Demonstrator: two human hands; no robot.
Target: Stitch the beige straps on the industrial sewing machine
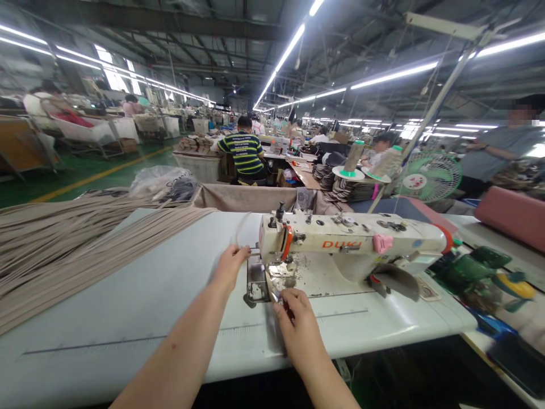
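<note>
Low in the centre of the frame, the right hand (298,318) lies on the white work table (128,307), its fingers curled together and pinching a small dark red tool, too small to identify, just in front of the needle area. That puts the tool where the stitching happens. Slightly higher and to the left, the left hand (230,267) reaches to the head end of the cream-coloured industrial sewing machine (353,241), fingertips closed lightly at the metal parts beside the needle bar; whether it grips a thread I cannot tell. At the left of the frame, a broad stack of long beige strips (63,250) lies fanned across the table, within reach. Beyond the machine stand two thread cones (374,162), feeding from above, and a green fan (428,177). Farther back, a person in a striped shirt (244,153) sits.
</note>
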